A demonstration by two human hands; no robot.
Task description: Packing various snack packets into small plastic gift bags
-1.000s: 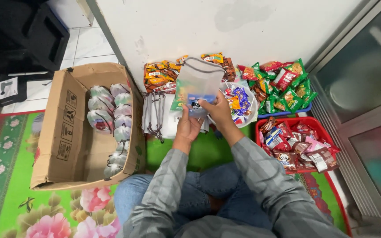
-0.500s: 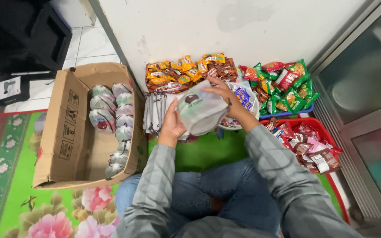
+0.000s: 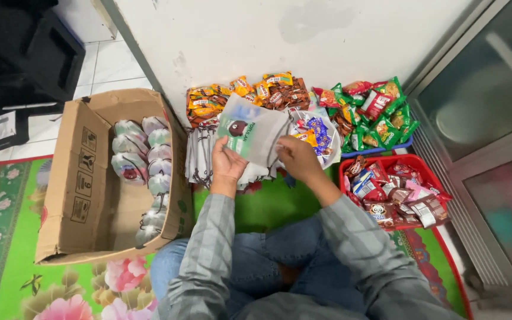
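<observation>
Your left hand (image 3: pixel 227 161) and right hand (image 3: pixel 294 159) both pinch the clear plastic pouch with a green-and-brown printed panel (image 3: pixel 250 131), held up in front of you above the stack of flat white-and-dark packets (image 3: pixel 200 155) by the wall. Left grip is closed on the pouch's lower left edge, thumb on the front; right grip is closed on its right edge. The pouch looks thin, limp and very light, probably a bit slick, and it creases where you hold it. Best to take it by the edges or at the mouth, two hands apart, so it opens instead of folding; a hard squeeze will only crumple it.

Left of you is the open brown cardboard box (image 3: pixel 84 184), with filled clear bags (image 3: pixel 146 172) lined up inside. Just right of the pouch is a white bowl of mixed wrapped sweets (image 3: pixel 318 135), then a red plastic basket of snack sachets (image 3: pixel 395 192) and green snack packets (image 3: pixel 380 115). All of this lies on the floor and green floral mat (image 3: pixel 7 249).
</observation>
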